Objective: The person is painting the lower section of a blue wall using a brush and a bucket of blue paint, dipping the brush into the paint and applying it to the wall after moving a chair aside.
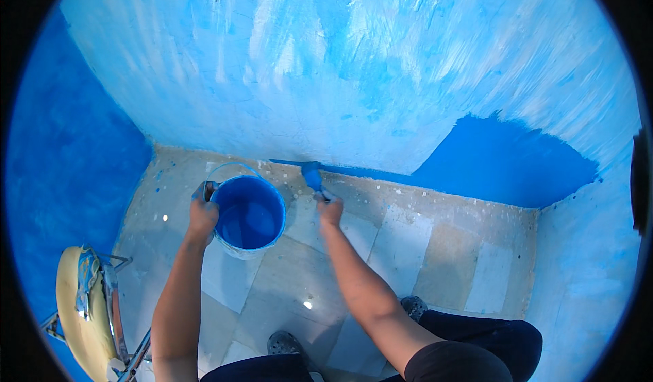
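Note:
My left hand (pixel 203 212) is closed on the rim and handle side of a paint bucket (pixel 271 238). Deep blue paint (pixel 248 212) fills part of the bucket, and its thin wire handle arches over the far side. In my right hand (pixel 330 209) is a paintbrush (pixel 312 177) coated in blue, gripped by its handle. The bristles touch the foot of the wall (pixel 292 96), on a narrow dark blue strip (pixel 367 172) just above the floor. That strip runs right into a larger dark blue patch (pixel 507 164). Pale, streaky blue covers the rest of this wall.
A dark blue wall (pixel 75 124) stands at the left. A stool or chair with a yellow seat (pixel 78 314) and metal legs is at the lower left. A light blue wall (pixel 585 273) closes the right side. Paint specks dot the tiled floor (pixel 286 273).

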`<state>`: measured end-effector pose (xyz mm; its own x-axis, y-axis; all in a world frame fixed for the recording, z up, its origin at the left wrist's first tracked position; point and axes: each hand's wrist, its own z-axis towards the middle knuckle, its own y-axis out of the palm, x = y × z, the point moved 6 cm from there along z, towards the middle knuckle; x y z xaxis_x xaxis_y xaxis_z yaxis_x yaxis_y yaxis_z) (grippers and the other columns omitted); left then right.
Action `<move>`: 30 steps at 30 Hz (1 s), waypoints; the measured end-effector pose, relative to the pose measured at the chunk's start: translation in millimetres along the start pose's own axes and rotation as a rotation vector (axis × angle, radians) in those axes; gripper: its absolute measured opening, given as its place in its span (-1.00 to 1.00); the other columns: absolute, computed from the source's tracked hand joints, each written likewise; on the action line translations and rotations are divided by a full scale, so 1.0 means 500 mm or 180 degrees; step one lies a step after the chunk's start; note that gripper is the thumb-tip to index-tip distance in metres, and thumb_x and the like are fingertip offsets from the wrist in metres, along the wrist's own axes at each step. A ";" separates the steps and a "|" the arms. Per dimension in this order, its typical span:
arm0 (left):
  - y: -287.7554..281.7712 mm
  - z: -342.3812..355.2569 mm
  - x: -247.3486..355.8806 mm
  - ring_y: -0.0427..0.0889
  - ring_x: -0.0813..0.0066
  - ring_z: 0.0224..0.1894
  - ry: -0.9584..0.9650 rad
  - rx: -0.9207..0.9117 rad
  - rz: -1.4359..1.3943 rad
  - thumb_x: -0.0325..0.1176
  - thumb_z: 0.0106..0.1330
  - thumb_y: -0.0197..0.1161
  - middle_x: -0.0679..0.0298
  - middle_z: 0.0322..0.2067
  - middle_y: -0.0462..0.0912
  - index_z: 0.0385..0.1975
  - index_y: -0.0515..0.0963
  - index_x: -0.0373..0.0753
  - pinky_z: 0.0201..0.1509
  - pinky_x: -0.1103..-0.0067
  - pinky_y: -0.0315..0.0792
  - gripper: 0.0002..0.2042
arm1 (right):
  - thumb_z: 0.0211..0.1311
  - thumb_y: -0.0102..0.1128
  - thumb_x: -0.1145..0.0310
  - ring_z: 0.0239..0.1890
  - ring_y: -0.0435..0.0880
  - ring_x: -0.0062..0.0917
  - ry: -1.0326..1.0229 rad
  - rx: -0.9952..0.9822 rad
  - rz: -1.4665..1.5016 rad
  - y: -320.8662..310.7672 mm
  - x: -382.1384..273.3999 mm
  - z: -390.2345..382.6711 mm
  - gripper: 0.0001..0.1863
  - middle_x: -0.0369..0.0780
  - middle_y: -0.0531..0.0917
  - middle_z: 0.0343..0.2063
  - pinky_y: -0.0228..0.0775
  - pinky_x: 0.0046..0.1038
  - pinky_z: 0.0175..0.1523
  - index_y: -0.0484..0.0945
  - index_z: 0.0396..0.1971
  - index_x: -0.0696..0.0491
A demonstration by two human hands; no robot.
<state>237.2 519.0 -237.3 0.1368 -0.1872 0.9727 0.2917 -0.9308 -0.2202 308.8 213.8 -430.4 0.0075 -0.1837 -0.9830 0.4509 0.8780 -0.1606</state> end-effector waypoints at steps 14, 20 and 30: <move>-0.022 -0.008 -0.018 0.45 0.51 -0.21 -0.0401 0.0016 -0.0215 -0.73 -0.04 -0.15 0.25 -0.25 0.47 -0.16 0.40 -0.25 -0.14 0.63 0.37 -0.59 | 0.25 0.04 0.62 -0.40 0.55 -0.54 0.0570 0.2163 0.1366 -0.393 0.120 0.124 -0.80 -0.25 0.65 -0.38 0.36 -0.43 -0.31 0.61 -0.20 0.23; -0.019 -0.007 -0.015 0.46 0.51 -0.21 -0.0002 -0.0048 -0.0222 -0.72 -0.03 -0.17 0.25 -0.28 0.48 -0.19 0.40 -0.26 -0.11 0.63 0.39 -0.61 | 0.26 0.12 0.52 -0.43 0.52 -0.52 0.0922 0.1107 0.1645 -0.087 0.072 0.054 -0.79 -0.25 0.63 -0.43 0.31 -0.48 -0.33 0.63 -0.16 0.24; -0.001 0.013 0.008 0.49 0.50 -0.22 -0.0252 -0.0011 -0.0186 -0.73 -0.02 -0.16 0.24 -0.27 0.53 -0.23 0.41 -0.28 -0.13 0.62 0.40 -0.64 | 0.21 0.17 0.44 -0.45 0.57 -0.32 -0.0318 -0.0708 -0.1032 0.040 -0.044 0.031 -0.77 -0.02 0.65 -0.47 0.39 -0.28 -0.23 0.68 -0.17 0.12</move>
<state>243.7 520.7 -233.7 0.1941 -0.1073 0.9751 0.2981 -0.9405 -0.1629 331.5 228.7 -410.4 -0.0118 -0.4993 -0.8664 0.2400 0.8397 -0.4872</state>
